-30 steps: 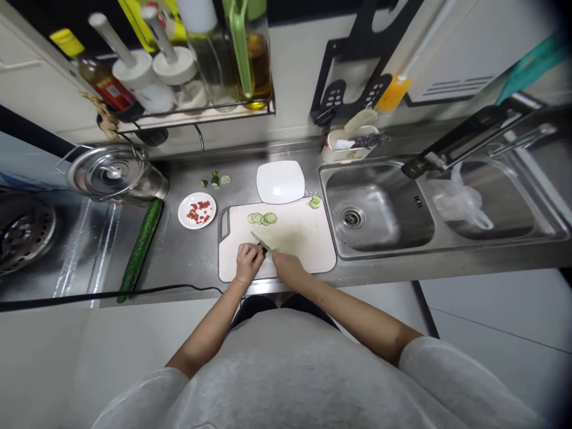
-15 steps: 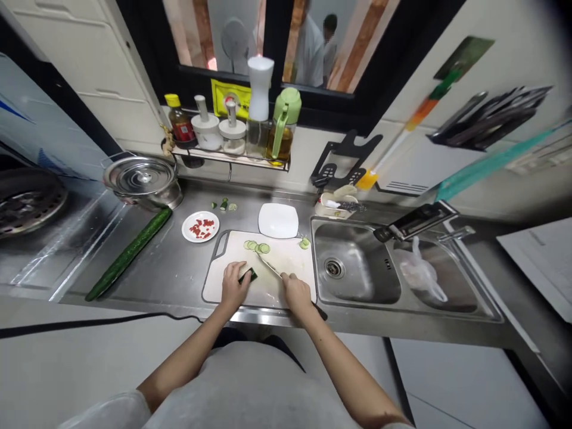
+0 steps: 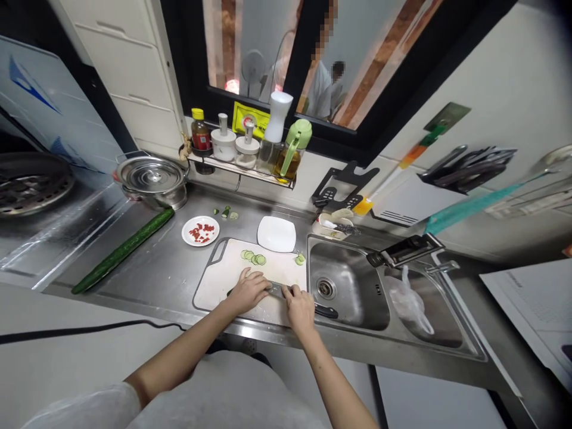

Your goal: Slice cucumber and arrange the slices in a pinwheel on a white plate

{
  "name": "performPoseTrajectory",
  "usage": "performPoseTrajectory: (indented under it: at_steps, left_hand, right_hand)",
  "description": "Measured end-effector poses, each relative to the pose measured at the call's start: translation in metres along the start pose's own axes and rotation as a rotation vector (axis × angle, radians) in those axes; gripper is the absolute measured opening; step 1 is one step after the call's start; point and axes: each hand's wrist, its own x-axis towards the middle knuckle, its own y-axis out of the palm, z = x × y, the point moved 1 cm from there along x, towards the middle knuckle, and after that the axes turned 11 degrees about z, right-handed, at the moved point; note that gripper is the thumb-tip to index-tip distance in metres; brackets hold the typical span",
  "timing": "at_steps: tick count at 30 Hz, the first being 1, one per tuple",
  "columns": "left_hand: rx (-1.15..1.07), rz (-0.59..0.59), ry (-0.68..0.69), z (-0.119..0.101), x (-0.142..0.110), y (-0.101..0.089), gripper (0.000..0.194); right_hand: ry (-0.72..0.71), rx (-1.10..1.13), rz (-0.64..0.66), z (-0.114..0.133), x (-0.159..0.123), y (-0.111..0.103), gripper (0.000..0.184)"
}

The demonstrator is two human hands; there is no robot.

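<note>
My right hand (image 3: 300,308) is closed on a knife, whose dark handle (image 3: 327,311) sticks out beyond the wrist side. The knife's blade (image 3: 276,289) points left over the white cutting board (image 3: 210,286). At the tip end, the closed fingers of my left hand (image 3: 249,292) are on the blade. A dark green cucumber piece (image 3: 229,292) shows at the left hand's edge, mostly hidden under it. Thin cucumber slices (image 3: 254,257) lie in an overlapping row on the board. More slices (image 3: 300,259) sit at its far right corner.
Behind the board are a white square plate (image 3: 276,233), a round plate (image 3: 187,236) of red bits and cucumber ends (image 3: 226,213). A whole cucumber (image 3: 125,250) lies left, near a lidded steel pot (image 3: 154,179). The sink (image 3: 353,286) adjoins the right side.
My left hand has moved from the cucumber piece to the knife's tip. The blade has come nearer me, away from the sliced row, and lies flatter across. The camera view has shifted.
</note>
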Motion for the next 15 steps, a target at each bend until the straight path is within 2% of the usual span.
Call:
performPoseTrajectory:
  at_steps: [3,5,9,12,15]
  left_hand:
    - [-0.045,-0.043,0.011,0.003,0.001,0.005,0.018]
    - [-0.101,-0.115,-0.053,0.008,0.006,0.008,0.017]
    - [-0.239,-0.265,-0.384,0.026,0.029,0.007,0.016]
    - [-0.353,-0.194,-0.6,0.041,0.05,0.004,0.016]
    - [-0.385,-0.096,-0.674,0.05,0.067,0.001,0.017]
  right_hand:
    - [0.05,0.0,0.017,-0.004,-0.001,0.004,0.042]
    - [0.096,0.011,0.037,-0.01,-0.002,0.007,0.042]
    - [0.195,0.047,0.065,-0.024,-0.009,0.012,0.043]
    - [0.248,0.055,0.069,-0.03,-0.017,0.016,0.043]
    - [0.268,0.052,0.076,-0.032,-0.025,0.022,0.042]
